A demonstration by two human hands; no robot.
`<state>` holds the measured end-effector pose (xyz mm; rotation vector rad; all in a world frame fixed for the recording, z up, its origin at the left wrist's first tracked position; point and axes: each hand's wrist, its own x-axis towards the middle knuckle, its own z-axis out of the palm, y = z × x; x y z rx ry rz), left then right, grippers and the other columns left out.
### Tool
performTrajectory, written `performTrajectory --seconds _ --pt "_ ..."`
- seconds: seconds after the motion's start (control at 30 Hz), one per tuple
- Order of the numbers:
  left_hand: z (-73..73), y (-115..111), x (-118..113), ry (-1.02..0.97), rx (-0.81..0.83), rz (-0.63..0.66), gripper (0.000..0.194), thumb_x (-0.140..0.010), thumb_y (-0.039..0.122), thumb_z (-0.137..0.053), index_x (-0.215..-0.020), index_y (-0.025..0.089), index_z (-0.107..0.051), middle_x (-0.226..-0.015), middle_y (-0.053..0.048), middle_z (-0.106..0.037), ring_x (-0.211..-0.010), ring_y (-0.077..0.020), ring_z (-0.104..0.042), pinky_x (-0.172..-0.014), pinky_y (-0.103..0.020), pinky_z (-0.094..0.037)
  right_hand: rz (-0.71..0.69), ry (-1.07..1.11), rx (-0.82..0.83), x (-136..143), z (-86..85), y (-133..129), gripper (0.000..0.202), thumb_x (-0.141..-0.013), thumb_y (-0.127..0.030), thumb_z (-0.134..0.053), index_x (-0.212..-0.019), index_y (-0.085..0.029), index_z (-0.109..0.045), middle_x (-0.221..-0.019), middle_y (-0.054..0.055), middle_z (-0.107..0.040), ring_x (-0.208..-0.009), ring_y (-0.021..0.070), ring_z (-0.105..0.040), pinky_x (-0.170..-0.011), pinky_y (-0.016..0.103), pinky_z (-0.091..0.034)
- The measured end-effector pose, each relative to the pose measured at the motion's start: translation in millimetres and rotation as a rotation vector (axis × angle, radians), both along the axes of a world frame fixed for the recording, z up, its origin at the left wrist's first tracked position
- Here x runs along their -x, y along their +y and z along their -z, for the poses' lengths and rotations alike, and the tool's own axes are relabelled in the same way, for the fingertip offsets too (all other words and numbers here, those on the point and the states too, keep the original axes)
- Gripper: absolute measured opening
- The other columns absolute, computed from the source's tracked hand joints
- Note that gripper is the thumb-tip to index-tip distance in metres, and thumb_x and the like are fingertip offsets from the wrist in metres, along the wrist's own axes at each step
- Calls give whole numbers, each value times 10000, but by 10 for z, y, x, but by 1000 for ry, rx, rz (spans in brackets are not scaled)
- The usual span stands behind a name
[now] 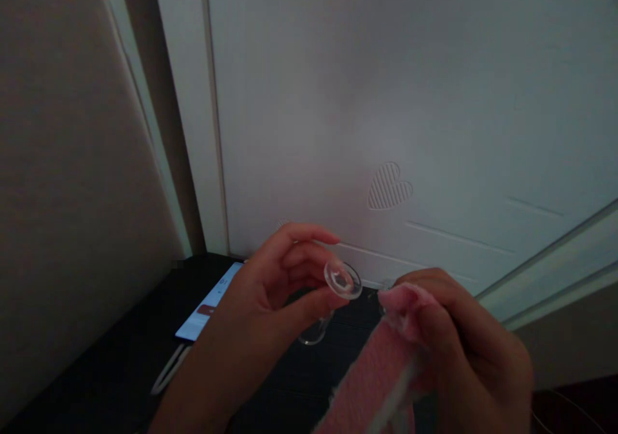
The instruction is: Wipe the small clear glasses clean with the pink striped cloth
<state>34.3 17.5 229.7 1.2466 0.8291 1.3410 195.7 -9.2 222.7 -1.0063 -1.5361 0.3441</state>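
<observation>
Near the middle, my left hand (pixel 284 292) is curled round a small clear piece with a round rim (pixel 343 281), its thumb and fingers closed on it. To the right, my right hand (pixel 473 337) pinches a pink cloth (pixel 376 376) that hangs down toward the bottom edge. A small clear object (pixel 386 286) shows in part at the fingertips of my right hand, too hidden to name. Below my left hand a clear round glass or plastic item (pixel 313 336) stands on the dark surface, partly covered by the hand.
A lit phone (pixel 212 305) lies on the dark surface (pixel 111 357) at the left, a white cable (pixel 168 366) beside it. Behind stands a white panel (pixel 309 112) with a heart relief (pixel 389 187). A beige wall (pixel 77 138) is on the left.
</observation>
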Motion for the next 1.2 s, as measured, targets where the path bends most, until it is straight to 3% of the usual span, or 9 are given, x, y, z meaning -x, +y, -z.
performTrajectory --seconds 0.2,0.37,0.73,1.2 --pt "48 22 0 62 -15 47 236 -663 92 -711 -814 204 -569 -718 38 -669 -678 -113 -636 -580 -168 -476 -32 13 14 -10 -14 3 137 -805 -170 -573 -728 -235 -665 -687 -9 -611 -606 124 -566 -557 229 -461" --pt "44 35 -22 103 -13 38 144 -653 138 -727 -687 190 -597 -711 28 -688 -663 -129 -640 -596 -194 -491 -8 77 5 -1 -18 -23 140 -770 -141 -622 -818 -269 -653 -693 -36 -649 -589 114 -582 -525 201 -458" --pt "85 -43 -31 311 -126 127 96 -744 274 -685 -836 298 -700 -793 39 -722 -749 -151 -667 -665 -216 -514 -57 8 -80 -2 5 24 111 -762 -120 -611 -748 -222 -651 -717 9 -601 -654 140 -585 -540 235 -471" --pt "108 -31 -30 412 -163 31 72 -753 283 -668 -822 288 -691 -827 42 -721 -786 -157 -667 -718 -221 -503 -116 -32 -67 26 -21 -14 129 -750 -95 -630 -749 -224 -627 -715 -5 -592 -657 131 -568 -535 222 -449"
